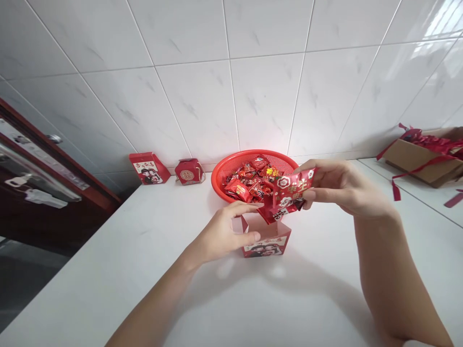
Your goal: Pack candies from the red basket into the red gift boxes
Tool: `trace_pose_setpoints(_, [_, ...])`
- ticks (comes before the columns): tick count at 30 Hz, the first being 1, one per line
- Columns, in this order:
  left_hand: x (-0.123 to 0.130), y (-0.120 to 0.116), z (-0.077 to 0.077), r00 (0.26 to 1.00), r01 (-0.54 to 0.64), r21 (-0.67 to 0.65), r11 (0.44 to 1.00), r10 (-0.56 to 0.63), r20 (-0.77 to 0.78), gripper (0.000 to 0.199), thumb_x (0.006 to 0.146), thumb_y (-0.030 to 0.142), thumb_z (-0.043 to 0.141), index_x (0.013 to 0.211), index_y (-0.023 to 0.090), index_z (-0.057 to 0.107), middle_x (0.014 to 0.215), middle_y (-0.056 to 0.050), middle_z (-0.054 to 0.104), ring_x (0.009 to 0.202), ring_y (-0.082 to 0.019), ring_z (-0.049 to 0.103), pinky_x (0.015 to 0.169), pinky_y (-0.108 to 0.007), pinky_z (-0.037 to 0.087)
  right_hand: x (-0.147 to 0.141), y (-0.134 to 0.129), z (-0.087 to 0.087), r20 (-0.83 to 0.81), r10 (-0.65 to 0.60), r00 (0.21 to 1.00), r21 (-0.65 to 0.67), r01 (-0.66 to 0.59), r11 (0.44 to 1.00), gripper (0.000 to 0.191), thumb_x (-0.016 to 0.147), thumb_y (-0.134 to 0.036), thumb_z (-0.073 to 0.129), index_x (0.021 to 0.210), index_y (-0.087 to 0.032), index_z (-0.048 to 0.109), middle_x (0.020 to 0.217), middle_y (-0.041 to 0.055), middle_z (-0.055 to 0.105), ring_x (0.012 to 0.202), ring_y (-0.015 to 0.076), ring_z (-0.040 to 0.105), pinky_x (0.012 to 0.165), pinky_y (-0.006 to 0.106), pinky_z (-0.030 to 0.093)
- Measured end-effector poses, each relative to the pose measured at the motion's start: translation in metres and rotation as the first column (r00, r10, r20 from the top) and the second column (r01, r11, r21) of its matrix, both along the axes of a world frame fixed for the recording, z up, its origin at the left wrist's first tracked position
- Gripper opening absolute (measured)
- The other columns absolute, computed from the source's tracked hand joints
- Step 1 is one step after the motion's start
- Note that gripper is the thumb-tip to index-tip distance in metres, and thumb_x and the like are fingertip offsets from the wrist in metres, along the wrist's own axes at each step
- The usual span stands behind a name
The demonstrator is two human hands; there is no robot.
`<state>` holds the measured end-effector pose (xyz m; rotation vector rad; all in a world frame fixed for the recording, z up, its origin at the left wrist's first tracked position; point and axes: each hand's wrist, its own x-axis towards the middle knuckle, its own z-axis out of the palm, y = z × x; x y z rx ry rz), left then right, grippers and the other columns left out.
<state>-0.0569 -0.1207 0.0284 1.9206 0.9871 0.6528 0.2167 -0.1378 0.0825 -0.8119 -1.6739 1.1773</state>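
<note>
Right hand (343,188) pinches a tilted red snack packet (293,188) above the right rear of the open red gift box (266,247) on the bench (126,265); left hand (219,233), nearer the box, clasps its left side.

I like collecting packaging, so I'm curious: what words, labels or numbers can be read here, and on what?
None reads clearly enough to quote.
Packet in the right hand: gold and white characters, too blurred.
Open box: lettering above a picture, too small.
Left red box: dark characters, blurred.
Small box: round gold emblem, too small.
Basket sweets: print, blurred.
</note>
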Motion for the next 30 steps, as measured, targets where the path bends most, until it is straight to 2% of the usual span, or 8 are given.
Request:
trace_pose_setpoints(2, [-0.001,-0.005,0.005,0.998,0.049,-0.018,0.999,-0.05,-0.024,0.065,0.074,0.031,0.086,0.135,0.029,0.068,0.146,-0.007,0.064,0.138,-0.034,0.056,0.118,-0.049,0.043,-0.004,-0.001,0.0,0.037,0.027,0.999,-0.004,-0.027,1.0,0.02,0.082,-0.026,0.083,0.101,-0.021,0.076,0.079,0.0033,0.076,0.066,0.0172,0.07,0.06,0.029,0.06])
trace_pose_setpoints(4, [-0.001,-0.009,0.009,0.996,0.082,-0.005,0.997,-0.082,-0.039,0.068,0.075,0.03,0.085,0.139,0.031,0.064,0.148,-0.005,0.062,0.139,-0.033,0.055,0.118,-0.049,0.043,-0.008,-0.002,0.0,0.099,0.048,0.994,0.008,-0.049,0.999,0.023,0.083,-0.027,0.082,0.104,-0.02,0.075,0.079,0.0033,0.076,0.066,0.0174,0.07,0.06,0.029,0.059])
trace_pose_setpoints(9, [0.0,-0.018,0.013,0.991,0.122,0.033,0.992,-0.12,-0.062,0.064,0.079,0.031,0.084,0.139,0.035,0.062,0.142,-0.002,0.065,0.131,-0.03,0.06,0.111,-0.045,0.049,-0.018,-0.009,0.001,0.325,0.086,0.942,0.112,-0.129,0.985,0.016,0.086,-0.021,0.075,0.101,-0.019,0.077,0.086,0.0036,0.077,0.07,0.0166,0.071,0.063,0.027,0.059])
trace_pose_setpoints(13, [0.0,-0.024,0.015,0.982,0.134,0.052,0.99,-0.126,-0.14,0.061,0.079,0.034,0.084,0.136,0.035,0.062,0.144,-0.002,0.062,0.132,-0.031,0.058,0.112,-0.046,0.048,-0.027,-0.018,-0.002,0.433,0.127,0.892,0.082,-0.179,0.98,0.02,0.085,-0.01,0.067,0.099,-0.02,0.076,0.087,0.0017,0.078,0.07,0.0157,0.07,0.067,0.026,0.06])
trace_pose_setpoints(18, [0.001,-0.03,0.015,0.978,0.101,0.058,0.993,-0.088,-0.187,0.064,0.079,0.033,0.081,0.139,0.036,0.06,0.144,-0.004,0.061,0.13,-0.031,0.059,0.108,-0.045,0.052,-0.041,-0.027,-0.006,0.447,0.152,0.882,0.058,-0.199,0.978,0.031,0.084,-0.008,0.066,0.109,-0.023,0.076,0.088,0.0009,0.079,0.07,0.0161,0.071,0.067,0.026,0.06])
trace_pose_setpoints(22, [0.002,-0.033,0.016,0.97,0.106,0.093,0.99,-0.082,-0.228,0.057,0.079,0.033,0.081,0.134,0.034,0.064,0.133,-0.003,0.066,0.121,-0.031,0.064,0.106,-0.044,0.053,-0.049,-0.028,-0.006,0.444,0.172,0.879,0.063,-0.222,0.973,0.027,0.084,-0.01,0.068,0.105,-0.023,0.079,0.085,0.0019,0.079,0.067,0.0161,0.069,0.061,0.025,0.057])
trace_pose_setpoints(30, [0.002,-0.032,0.015,0.958,0.145,0.145,0.979,-0.102,-0.27,0.062,0.082,0.034,0.08,0.14,0.032,0.058,0.138,-0.004,0.065,0.124,-0.03,0.063,0.108,-0.044,0.051,-0.044,-0.026,-0.006,0.524,0.112,0.844,0.097,-0.19,0.977,0.023,0.085,-0.011,0.064,0.099,-0.023,0.078,0.083,0.0007,0.076,0.064,0.0138,0.064,0.057,0.023,0.05])
